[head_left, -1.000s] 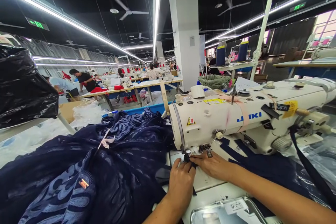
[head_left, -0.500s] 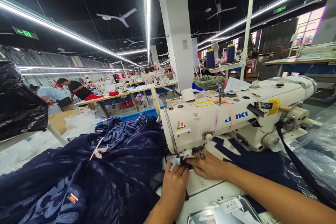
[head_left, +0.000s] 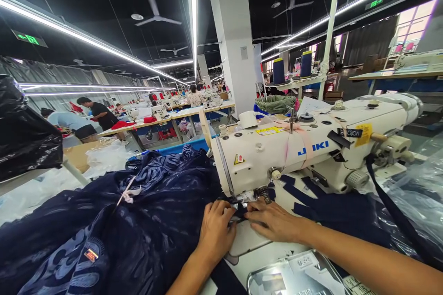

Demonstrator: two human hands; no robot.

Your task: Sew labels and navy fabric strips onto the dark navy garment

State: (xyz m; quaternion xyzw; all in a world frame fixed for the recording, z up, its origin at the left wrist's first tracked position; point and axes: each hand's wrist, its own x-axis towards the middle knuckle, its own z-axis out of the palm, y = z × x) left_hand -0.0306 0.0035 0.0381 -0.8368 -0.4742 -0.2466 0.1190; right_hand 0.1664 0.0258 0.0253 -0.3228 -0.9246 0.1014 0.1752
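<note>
Left hand (head_left: pixel 216 227), right hand (head_left: pixel 277 222) on dark-blue cloth strip (head_left: pixel 241 212), near cream metal sewing machine (head_left: pixel 265 163); can't tell grip. If cloth slips, fingers (head_left: pixel 255 216) might get hurt.

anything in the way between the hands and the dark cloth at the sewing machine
Nothing visible: the left hand and right hand both appear to touch the dark cloth by the sewing machine, though they hide part of it.
</note>
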